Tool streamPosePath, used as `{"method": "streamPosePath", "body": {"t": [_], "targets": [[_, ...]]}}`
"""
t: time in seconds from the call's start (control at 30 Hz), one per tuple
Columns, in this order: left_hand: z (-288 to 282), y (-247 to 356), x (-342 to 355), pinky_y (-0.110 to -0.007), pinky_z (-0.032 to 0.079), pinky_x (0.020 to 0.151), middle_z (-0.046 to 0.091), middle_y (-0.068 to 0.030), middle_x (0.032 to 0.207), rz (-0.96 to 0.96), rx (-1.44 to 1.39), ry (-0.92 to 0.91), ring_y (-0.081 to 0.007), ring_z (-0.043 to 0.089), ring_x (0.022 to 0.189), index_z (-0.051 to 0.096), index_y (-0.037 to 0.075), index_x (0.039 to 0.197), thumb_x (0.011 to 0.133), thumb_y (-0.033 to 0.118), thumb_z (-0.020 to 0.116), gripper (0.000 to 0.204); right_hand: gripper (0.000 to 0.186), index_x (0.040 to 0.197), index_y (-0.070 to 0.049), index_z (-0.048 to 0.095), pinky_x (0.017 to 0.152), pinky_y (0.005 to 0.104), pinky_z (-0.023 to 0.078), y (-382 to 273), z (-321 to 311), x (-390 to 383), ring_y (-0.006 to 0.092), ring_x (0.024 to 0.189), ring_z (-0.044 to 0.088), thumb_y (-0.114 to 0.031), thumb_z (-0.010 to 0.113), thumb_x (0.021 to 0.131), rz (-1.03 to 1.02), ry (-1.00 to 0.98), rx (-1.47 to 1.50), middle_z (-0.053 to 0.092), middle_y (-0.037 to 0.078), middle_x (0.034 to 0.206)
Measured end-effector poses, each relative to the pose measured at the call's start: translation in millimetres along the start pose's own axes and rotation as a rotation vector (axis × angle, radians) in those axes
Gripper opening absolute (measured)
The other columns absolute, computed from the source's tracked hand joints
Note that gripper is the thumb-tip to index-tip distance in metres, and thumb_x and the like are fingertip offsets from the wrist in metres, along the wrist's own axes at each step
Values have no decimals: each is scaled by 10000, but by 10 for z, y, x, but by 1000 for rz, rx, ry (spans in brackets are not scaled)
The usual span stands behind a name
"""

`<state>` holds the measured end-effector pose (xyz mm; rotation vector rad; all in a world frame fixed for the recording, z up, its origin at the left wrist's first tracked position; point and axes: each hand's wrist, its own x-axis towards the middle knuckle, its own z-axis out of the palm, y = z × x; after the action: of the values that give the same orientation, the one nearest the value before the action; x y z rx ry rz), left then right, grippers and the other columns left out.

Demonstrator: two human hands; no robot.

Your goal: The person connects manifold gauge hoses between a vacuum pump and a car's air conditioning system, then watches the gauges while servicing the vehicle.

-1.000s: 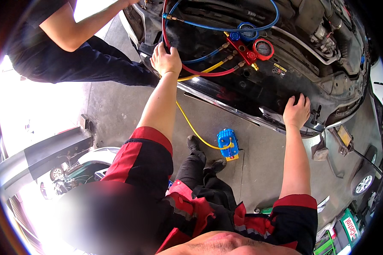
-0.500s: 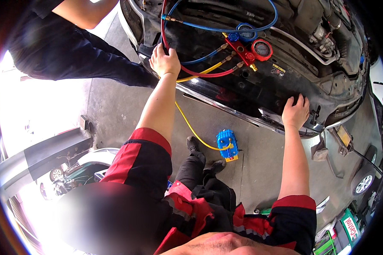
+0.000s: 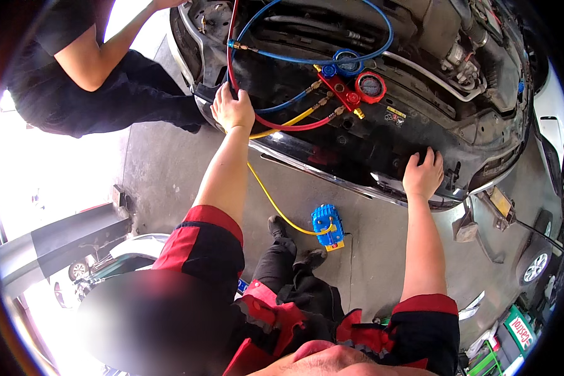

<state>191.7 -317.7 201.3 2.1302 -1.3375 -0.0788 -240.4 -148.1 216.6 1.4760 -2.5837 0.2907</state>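
Observation:
My left hand (image 3: 232, 109) rests on the front edge of a car's open engine bay, fingers bent and apart, beside a red hose (image 3: 297, 124) and a yellow hose (image 3: 269, 131). My right hand (image 3: 423, 172) lies on the black front panel (image 3: 382, 138) farther right, its fingers apart and curved over the surface, holding nothing. Between and beyond my hands sits a manifold gauge set with a blue dial (image 3: 348, 61), a red dial (image 3: 370, 86) and a red body (image 3: 342, 91). A blue hose (image 3: 294, 61) loops across the engine bay.
A co-worker (image 3: 88, 69) in dark clothes stands at the left beside the car. A blue pump (image 3: 326, 216) with a yellow hose stands on the floor by my feet. A grey lift beam (image 3: 62, 235) is at left; a wheel (image 3: 536, 250) and lift arm (image 3: 501, 203) are at right.
The view has shifted slightly, so the car and my hands appear lower and farther left. My hands stay on the panel. The co-worker's bent arm has moved.

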Motion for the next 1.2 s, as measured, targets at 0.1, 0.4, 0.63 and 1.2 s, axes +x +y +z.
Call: {"method": "streamPosePath", "body": {"t": [0.1,0.4,0.63,1.2], "targets": [[2,2,-1,-426,322,1138,569,-81,1415,20,21,33,-300,490,1327,581,116,1356,876,388,537,554,456,1293,-71,621,1075,485,395,-14,-13,4,361,1271,529,-348,563,934,2,7,6,543,195,1382],[-20,34,3,-426,239,1189,549,-74,1440,-1,-25,-2,-261,457,1368,566,96,1376,886,374,529,565,441,1278,-67,625,1071,488,399,-6,1,15,359,1263,535,-331,574,928,-9,26,12,547,198,1379],[26,-21,3,-430,272,1169,576,-80,1410,26,15,33,-268,490,1337,586,95,1347,877,371,541,547,433,1261,-54,632,1058,495,408,-14,-15,0,365,1252,541,-313,598,915,-16,35,23,556,205,1360],[24,-24,7,-439,273,1171,575,-74,1405,20,-3,30,-269,490,1332,583,96,1348,877,366,547,543,435,1269,-57,625,1074,491,394,-48,-59,10,371,1265,525,-307,578,916,11,7,43,541,204,1379]]}}
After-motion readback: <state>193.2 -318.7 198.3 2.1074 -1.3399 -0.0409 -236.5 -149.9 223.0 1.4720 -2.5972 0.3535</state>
